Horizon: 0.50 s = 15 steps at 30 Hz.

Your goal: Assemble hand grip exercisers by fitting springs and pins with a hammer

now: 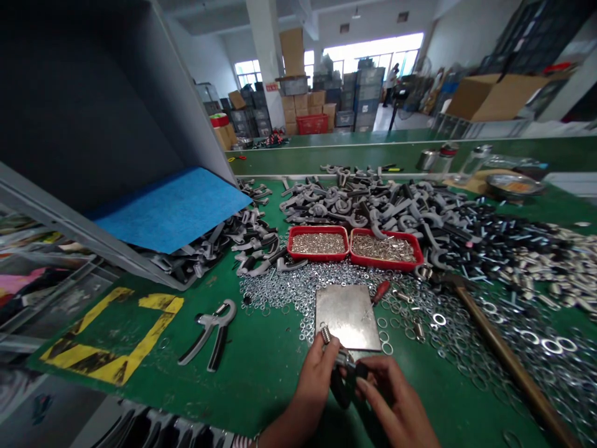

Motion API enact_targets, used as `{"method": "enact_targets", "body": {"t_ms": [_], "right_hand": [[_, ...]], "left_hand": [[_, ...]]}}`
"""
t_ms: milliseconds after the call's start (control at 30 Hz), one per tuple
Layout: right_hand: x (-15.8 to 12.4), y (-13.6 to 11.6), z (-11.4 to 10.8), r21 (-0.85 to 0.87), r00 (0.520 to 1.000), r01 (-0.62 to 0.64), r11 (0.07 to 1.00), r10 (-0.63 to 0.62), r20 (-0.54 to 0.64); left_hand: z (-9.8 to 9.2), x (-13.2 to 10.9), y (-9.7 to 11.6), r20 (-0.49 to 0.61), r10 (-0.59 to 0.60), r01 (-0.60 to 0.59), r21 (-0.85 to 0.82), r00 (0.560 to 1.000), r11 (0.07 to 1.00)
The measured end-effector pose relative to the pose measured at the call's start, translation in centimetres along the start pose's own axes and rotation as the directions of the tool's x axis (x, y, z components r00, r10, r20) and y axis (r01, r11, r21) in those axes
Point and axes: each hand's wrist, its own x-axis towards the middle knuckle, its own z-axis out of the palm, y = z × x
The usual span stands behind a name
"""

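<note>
In the lower middle, my left hand (310, 381) is closed around a grey and black hand grip strengthener (342, 359). A coiled metal spring (325, 333) pokes up above its thumb. On the right, my right hand (394, 395) pinches a black knob (361, 371) at the strengthener's near end; its fingers hide part of it. Just beyond both hands lies a flat metal plate (347, 314). A second hand grip strengthener (209, 333), with its spring and two black-lined handles, rests on the green table to the left.
Two red trays (318, 255) of small metal parts stand behind the plate, with heaped grey handles (336, 202) beyond. A hammer (501, 348) lies at right among scattered rings. A red-handled screwdriver (381, 291) touches the plate. A grey cabinet with a blue sheet (172, 208) stands left.
</note>
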Motion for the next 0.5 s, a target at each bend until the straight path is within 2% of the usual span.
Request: {"method": "enact_targets", "body": {"t_ms": [133,267,400,433,500], "right_hand": [[0.9,-0.4,0.4,-0.048,0.996,0.059,0.997,-0.056,0.067],[1.3,-1.2,-0.2,-0.009,0.998,0.045,0.999,-0.045,0.037],[1.4,-1.9,-0.4,-0.013,0.982,0.144,0.990,-0.141,0.129],[1.4,-2.1,-0.2,0.018,0.985,0.115,0.993,-0.116,0.128],[1.5,-2.3,0.2,0.163,0.988,-0.055,0.985,0.030,0.150]], "left_hand": [[-0.3,-0.3,0.9,-0.028,-0.001,0.002,0.044,1.000,0.999],[-0.6,-0.5,1.6,0.033,0.032,-0.036,0.155,0.999,0.987],[-0.7,-0.8,2.2,0.089,0.080,-0.100,0.238,0.993,0.966],[-0.7,-0.9,2.3,0.087,0.101,-0.121,0.276,0.991,0.954],[-0.6,-1.0,2.7,0.083,0.166,-0.185,0.371,0.983,0.910]]}}
